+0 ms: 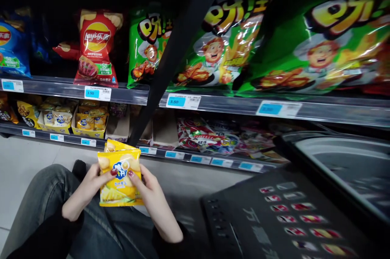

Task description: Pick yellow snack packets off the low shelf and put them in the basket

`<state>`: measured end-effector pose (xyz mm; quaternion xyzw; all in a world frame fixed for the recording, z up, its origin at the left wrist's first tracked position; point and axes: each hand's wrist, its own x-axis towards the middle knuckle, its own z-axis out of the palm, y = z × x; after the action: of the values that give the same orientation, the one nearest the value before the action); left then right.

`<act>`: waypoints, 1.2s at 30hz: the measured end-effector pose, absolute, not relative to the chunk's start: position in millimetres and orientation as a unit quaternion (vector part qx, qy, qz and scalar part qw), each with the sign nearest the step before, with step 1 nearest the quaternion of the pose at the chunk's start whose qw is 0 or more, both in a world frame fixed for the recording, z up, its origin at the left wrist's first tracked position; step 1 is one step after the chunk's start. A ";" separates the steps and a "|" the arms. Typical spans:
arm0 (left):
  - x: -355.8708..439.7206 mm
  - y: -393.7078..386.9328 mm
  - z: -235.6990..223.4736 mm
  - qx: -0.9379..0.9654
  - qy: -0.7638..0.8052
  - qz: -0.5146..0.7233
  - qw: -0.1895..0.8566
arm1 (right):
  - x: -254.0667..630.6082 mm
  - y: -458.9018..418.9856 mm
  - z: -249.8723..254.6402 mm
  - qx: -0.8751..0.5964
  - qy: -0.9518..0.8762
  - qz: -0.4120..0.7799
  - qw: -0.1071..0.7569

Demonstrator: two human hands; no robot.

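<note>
Your left hand [96,178] and right hand [146,182] are closed on either side of a yellow packet [121,188], both thumbs pressed on its printed front and most fingers hidden behind, while a second yellow packet [115,145] shows just behind its top edge. You hold the pair above your bent legs [45,194], in front of the lower shelf [72,140], where a yellow box [87,132] holds similar small packets [85,122].
</note>
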<state>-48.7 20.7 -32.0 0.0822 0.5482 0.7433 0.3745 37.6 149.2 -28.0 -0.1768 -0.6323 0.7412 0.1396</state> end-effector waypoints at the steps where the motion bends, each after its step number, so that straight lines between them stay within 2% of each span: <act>1: -48.9 21.8 -32.1 0.070 0.548 0.748 0.369 | 36.9 148.1 -29.4 -0.173 -0.636 0.739 0.139; 6: -48.5 27.3 -37.0 0.013 0.547 0.780 0.305 | 34.2 142.6 -35.4 -0.167 -0.657 0.718 0.154; 13: -47.7 29.6 -45.2 0.026 0.556 0.776 0.298 | 32.6 144.8 -31.9 -0.205 -0.656 0.711 0.145; 16: -52.5 27.0 -46.2 0.098 0.609 0.756 0.217 | 43.7 149.0 -12.1 -0.240 -0.687 0.660 0.187; 18: -53.4 24.5 -43.9 0.150 0.664 0.717 0.152 | 55.0 147.6 6.1 -0.313 -0.764 0.495 0.270; 20: -49.0 23.1 -40.5 0.197 0.706 0.671 0.116 | 64.5 139.3 21.7 -0.388 -0.824 0.217 0.351; 22: -39.7 23.5 -38.3 0.232 0.711 0.654 0.113 | 67.7 124.0 28.7 -0.397 -0.840 -0.019 0.370; 24: -29.0 25.0 -38.6 0.246 0.690 0.668 0.135 | 64.2 105.0 25.3 -0.347 -0.864 -0.116 0.346; 26: -21.2 26.8 -40.4 0.227 0.667 0.693 0.153 | 57.2 87.2 15.4 -0.284 -0.895 -0.115 0.325; 29: -20.0 28.8 -41.4 0.174 0.629 0.737 0.175 | 49.5 73.7 3.1 -0.231 -0.918 -0.044 0.320; 33: -31.6 29.6 -39.1 0.122 0.566 0.774 0.256 | 53.7 93.9 8.9 -0.180 -0.918 0.174 0.309; 36: -39.3 27.6 -40.0 0.095 0.544 0.786 0.279 | 59.4 125.9 16.1 -0.274 -0.859 0.296 0.316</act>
<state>-39.3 27.6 -40.0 0.0952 0.5438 0.7857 0.2793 59.4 125.9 16.1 -0.2739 -0.8586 0.2963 0.3163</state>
